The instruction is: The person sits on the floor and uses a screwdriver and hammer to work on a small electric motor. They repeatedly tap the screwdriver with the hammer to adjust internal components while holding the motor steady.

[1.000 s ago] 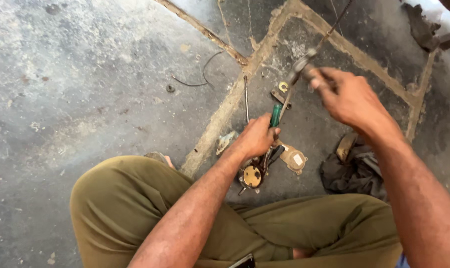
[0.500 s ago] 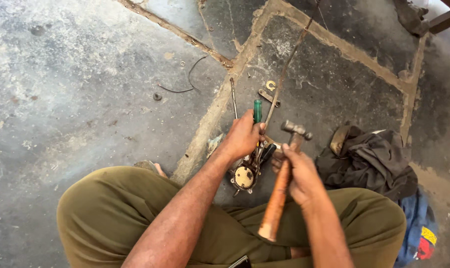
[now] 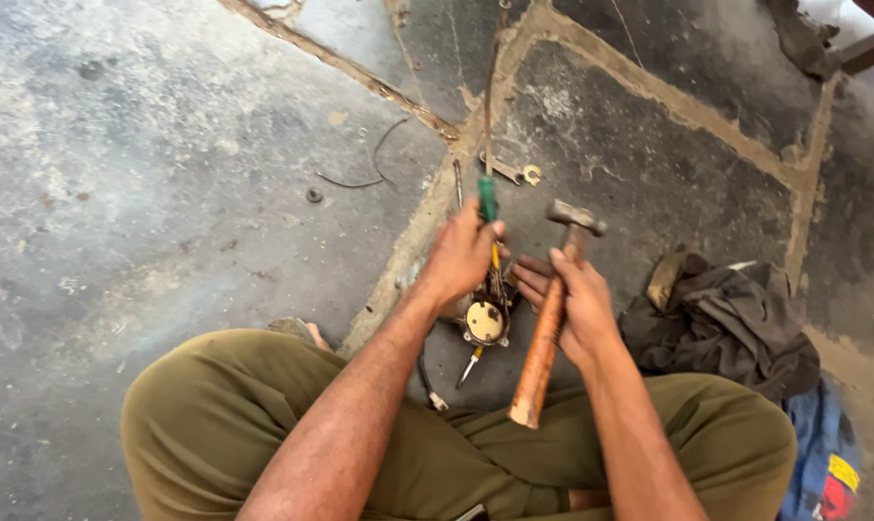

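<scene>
The left hand (image 3: pixel 464 253) is clenched around a green-handled screwdriver (image 3: pixel 488 201), holding it nearly upright with its tip down on a small round metal part (image 3: pixel 485 319) that sits on the floor just ahead of the crossed legs. The right hand (image 3: pixel 574 299) grips a wooden-handled hammer (image 3: pixel 551 323) near the top of the shaft, fingers wrapped tight, its steel head (image 3: pixel 576 216) up beside the screwdriver's handle. The floor (image 3: pixel 167 174) is worn grey concrete with cracked seams; a wrench (image 3: pixel 503 170), a washer (image 3: pixel 532 175) and a bent wire (image 3: pixel 365 169) lie beyond, and a dark cloth (image 3: pixel 722 323) is bunched to the right
</scene>
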